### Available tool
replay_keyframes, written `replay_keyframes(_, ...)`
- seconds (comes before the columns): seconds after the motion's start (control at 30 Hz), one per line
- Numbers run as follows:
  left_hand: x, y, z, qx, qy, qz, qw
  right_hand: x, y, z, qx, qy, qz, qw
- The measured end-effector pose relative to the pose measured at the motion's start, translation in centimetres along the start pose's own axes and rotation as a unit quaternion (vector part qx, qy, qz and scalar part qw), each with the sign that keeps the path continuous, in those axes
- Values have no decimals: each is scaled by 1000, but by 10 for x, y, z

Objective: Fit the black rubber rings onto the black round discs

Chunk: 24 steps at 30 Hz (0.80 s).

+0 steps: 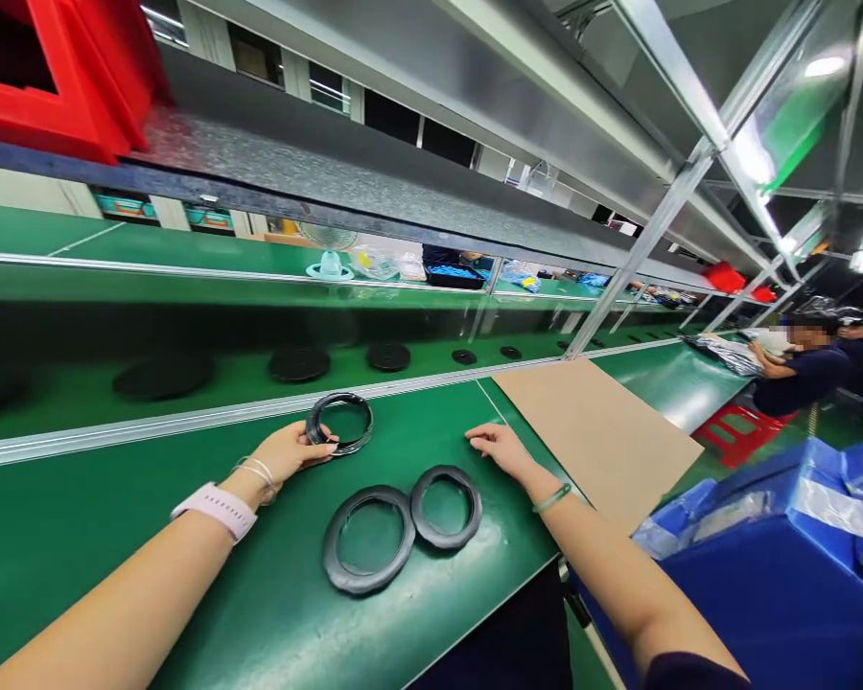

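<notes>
My left hand [288,454] pinches a glossy black ring [314,422] at its lower left side, holding it tilted just above the green worktable [259,575]. Two more black rings lie flat on the table, a larger ring [333,556] and a smaller ring [473,508], their edges touching. Above and to the right of these, my right hand [501,448] hovers over the table with nothing visible in it. Its fingers point left, loosely bent and somewhat apart; the thumb is mostly hidden.
Black discs [299,363] sit in a row on the green strip behind the metal rail. A brown cardboard sheet [604,431] lies to the right, near a blue wrapped box [748,575]. Overhead runs a shelf with a red bin [101,105]. A co-worker [798,374] is at far right.
</notes>
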State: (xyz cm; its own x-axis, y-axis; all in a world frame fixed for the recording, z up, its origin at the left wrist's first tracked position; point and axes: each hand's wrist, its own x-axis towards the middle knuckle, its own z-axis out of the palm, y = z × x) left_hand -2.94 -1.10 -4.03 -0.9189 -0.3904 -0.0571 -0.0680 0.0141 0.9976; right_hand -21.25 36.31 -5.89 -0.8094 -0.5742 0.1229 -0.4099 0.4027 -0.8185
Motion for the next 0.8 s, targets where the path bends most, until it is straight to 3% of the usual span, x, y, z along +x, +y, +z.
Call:
replay_keyframes(0.2,6,-6,9,-9,6,-27,1000,121,12,15,-96,129,-31,987)
replay_keyframes(0.43,3,-11,2,9,-38,-54,998,218,37,3,-206,201,-62,956)
replay_keyframes(0.63,0,-10,0,38,-39,-55,997,272,70,-12,-246,164,-23,955)
replay_keyframes(0.8,-2,4,0,75,-87,-73,991,282,76,-20,-224,134,-45,964)
